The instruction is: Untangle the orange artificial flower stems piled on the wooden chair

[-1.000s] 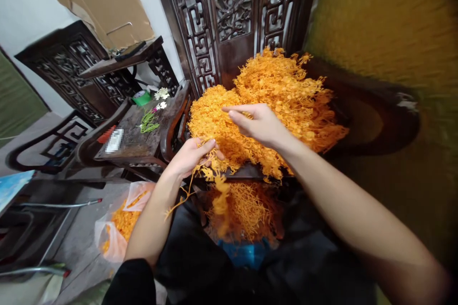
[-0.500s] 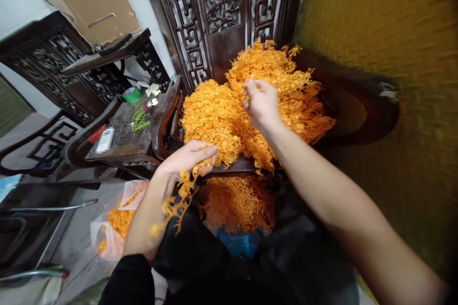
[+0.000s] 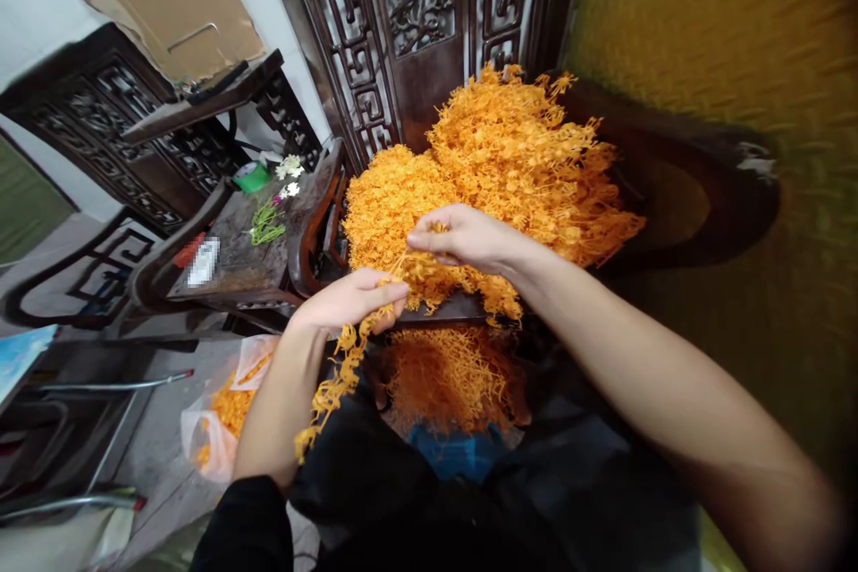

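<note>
A string of small orange plastic pieces (image 3: 337, 380), branched like little flower stems, hangs down past my left wrist. My left hand (image 3: 358, 297) is closed on its upper end, thumb pressed over the fingers. My right hand (image 3: 459, 241) is closed in a pinch just above and right of the left one, and thin orange stems run between the two. What lies inside the right fingers is partly hidden, but orange bits show there. Behind both hands a big heap of the same orange pieces (image 3: 523, 152) covers the dark wooden chair seat.
More orange pieces (image 3: 449, 375) lie below the seat edge, above a blue container (image 3: 459, 454) between my knees. On the floor at left stands a plastic bag (image 3: 211, 438) with orange pieces. A side table (image 3: 255, 259) holds green tape (image 3: 251, 177), white flowers (image 3: 290, 167) and green stems (image 3: 268, 223).
My right hand has come down and left from over the heap to just beside my left hand. The left hand keeps its hold, and the dangling string has stopped blurring.
</note>
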{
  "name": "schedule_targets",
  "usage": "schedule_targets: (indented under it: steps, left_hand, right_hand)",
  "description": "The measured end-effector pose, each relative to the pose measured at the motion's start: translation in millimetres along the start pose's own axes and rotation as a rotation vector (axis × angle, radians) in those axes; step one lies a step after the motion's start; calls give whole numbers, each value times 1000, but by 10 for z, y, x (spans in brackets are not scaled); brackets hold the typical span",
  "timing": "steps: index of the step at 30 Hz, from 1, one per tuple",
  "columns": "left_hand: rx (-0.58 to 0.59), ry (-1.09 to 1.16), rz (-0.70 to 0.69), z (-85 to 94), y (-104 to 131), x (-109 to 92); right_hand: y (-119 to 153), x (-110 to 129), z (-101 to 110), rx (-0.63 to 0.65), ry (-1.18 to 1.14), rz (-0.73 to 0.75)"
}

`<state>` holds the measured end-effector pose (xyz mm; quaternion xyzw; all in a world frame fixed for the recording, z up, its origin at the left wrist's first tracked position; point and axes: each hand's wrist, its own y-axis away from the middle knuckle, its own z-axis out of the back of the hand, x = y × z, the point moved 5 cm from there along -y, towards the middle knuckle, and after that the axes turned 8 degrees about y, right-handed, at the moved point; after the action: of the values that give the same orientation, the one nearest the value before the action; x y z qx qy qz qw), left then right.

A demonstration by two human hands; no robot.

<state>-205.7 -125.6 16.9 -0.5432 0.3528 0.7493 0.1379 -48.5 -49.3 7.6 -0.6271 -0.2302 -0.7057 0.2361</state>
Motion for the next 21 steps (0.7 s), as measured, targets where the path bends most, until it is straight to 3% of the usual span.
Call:
schedule_targets:
  steps: [4, 6, 9, 12, 15, 18, 21]
  left_hand:
    - [38, 109, 36, 11, 91, 38]
    - [-20, 178, 3, 78, 116, 69]
    - [-119, 268, -59, 186, 101, 118]
    - [-174, 325, -56, 224, 66, 153]
    - [-153, 304, -31, 178, 59, 122]
    - [-120, 245, -10, 119, 82, 53]
    - [-104, 232, -6, 95, 113, 17]
  right_hand:
    - [-49, -110, 631, -565, -86, -40]
    - [6, -87, 820, -646, -45, 2]
    - [70, -3, 695, -436, 51, 78]
    - [108, 55, 278, -144, 100, 101]
    - [107, 93, -72, 58, 247, 93]
    - [83, 138, -227, 183, 392, 169]
    - [38, 139, -229, 192, 432, 236]
